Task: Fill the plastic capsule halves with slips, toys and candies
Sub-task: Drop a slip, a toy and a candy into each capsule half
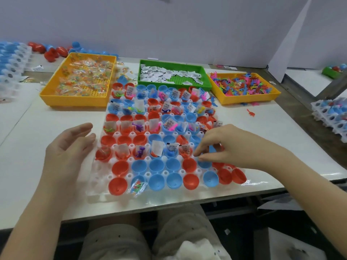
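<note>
Fingers of the left hand are apart and loose beside the rack, probably to steady it. Halves sit mouth-up in it on the bench, ready for filling. The right hand curls down over the right-side halves; whether it pinches something, I cannot tell.

white table, clear capsule tray, two yellow bins, green bin

The right hand hides several capsule halves on the right of the clear tray; whether its fingertips pinch anything cannot be told. Print on the slips is too small to read. The left edge cuts off stacked trays.
</note>
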A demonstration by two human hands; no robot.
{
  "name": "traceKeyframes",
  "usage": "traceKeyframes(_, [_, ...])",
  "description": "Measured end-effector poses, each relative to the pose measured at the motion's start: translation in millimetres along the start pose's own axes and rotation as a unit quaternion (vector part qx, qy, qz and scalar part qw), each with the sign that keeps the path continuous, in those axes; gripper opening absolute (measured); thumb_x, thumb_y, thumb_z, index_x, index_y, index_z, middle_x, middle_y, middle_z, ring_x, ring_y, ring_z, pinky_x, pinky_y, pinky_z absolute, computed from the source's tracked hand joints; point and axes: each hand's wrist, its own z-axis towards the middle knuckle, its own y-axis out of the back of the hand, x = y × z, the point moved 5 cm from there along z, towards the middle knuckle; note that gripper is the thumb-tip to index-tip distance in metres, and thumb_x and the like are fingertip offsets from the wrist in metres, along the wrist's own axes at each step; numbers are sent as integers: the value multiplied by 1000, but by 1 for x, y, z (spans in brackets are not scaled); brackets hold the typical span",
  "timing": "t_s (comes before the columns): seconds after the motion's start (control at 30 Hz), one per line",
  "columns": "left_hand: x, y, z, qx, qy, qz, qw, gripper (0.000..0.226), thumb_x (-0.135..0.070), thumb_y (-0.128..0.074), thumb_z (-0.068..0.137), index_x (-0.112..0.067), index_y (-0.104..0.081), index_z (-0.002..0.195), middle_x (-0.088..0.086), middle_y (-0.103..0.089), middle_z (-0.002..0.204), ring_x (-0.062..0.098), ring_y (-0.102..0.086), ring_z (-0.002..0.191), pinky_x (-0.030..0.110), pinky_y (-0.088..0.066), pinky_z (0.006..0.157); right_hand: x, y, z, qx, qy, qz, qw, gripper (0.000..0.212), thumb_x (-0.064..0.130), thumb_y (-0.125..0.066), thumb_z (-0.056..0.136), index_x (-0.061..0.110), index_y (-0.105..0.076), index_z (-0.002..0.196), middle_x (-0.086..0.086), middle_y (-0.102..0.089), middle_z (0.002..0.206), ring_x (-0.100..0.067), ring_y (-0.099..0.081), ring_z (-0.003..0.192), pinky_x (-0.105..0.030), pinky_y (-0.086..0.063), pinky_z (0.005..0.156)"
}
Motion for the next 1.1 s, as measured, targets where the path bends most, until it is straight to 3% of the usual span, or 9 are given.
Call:
traceKeyframes(0.13, [-1, 1, -1, 3, -5, 0, 1000, 24, -31, -64, 75, -49, -72, 88, -4, -67, 122, 14, -63, 114, 26, -48, 85, -5, -2, -4, -39, -9, 9, 999, 9, 33, -70, 84, 33, -72, 93, 29, -58, 79, 8, -54, 78, -12, -40, 64])
traceKeyframes(0.33, [-2, 1, 2, 9, -7, 9, 1000, 33, -14, -61, 90, -45, -72, 87, -6, -67, 118, 13, -64, 110, 25, -48, 82, -9, -3, -8, -50, -8, 18, 999, 18, 34, -70, 84, 34, -71, 102, 23, -55, 75, 13, -51, 77, -6, -38, 69])
traceKeyframes(0.47, [-32, 6, 21, -3, -64, 44, 997, 31, -13, -63, 86, -43, -71, 86, -18, -68, 104, 2, -63, 97, 30, -47, 90, -11, 8, -5, -78, 6, 47, 996, 20, 35, -68, 84, 38, -68, 103, 18, -60, 76, 3, -52, 72, -10, -39, 64])
traceKeyframes(0.6, [-80, 10, 58, -35, -170, 129, 976, 29, -16, -62, 84, -44, -67, 90, -25, -64, 98, -15, -61, 76, 9, -48, 76, -16, 28, 4, -157, 20, 102, 982, 21, 51, -59, 79, 43, -67, 97, 17, -63, 81, -11, -52, 64, -13, -40, 55])
traceKeyframes(0.67, [-95, 4, 81, -31, -197, 195, 960, 30, -13, -61, 87, -39, -68, 100, -20, -67, 101, -8, -63, 82, 6, -46, 71, -20, 35, 9, -195, 23, 129, 972, 26, 53, -57, 77, 45, -66, 100, 16, -64, 85, -16, -51, 63, -16, -42, 53])
traceKeyframes(0.8, [-84, -14, 140, -8, -141, 368, 919, 33, -9, -57, 92, -20, -66, 122, 8, -65, 125, 23, -61, 109, 32, -47, 86, -31, 43, 23, -239, 20, 168, 956, 28, 50, -59, 75, 50, -65, 103, 14, -64, 88, -15, -50, 62, -25, -45, 54])
traceKeyframes(0.93, [-55, -27, 181, 83, -34, 530, 843, 60, -23, -60, 95, -22, -37, 150, 13, -44, 151, 32, -46, 131, 40, -38, 107, -43, 55, 36, -270, 13, 195, 943, 31, 45, -62, 73, 55, -63, 102, 13, -66, 90, -18, -56, 69, -29, -49, 57])
traceKeyframes(1.0, [-51, -32, 193, 125, -25, 593, 795, 56, -30, -58, 96, -28, -39, 148, 8, -47, 149, 29, -50, 127, 38, -43, 102, -50, 62, 41, -291, 9, 209, 933, 33, 42, -62, 72, 56, -64, 102, 13, -66, 89, -16, -58, 70, -23, -50, 56])
traceKeyframes(1.1, [-55, -37, 204, 105, -57, 649, 752, 33, -21, -49, 99, -31, -58, 130, 7, -64, 126, 24, -61, 99, 32, -50, 78, -64, 71, 48, -317, -3, 244, 916, 31, 39, -63, 70, 55, -67, 97, 13, -67, 87, -13, -58, 71, -18, -49, 52])
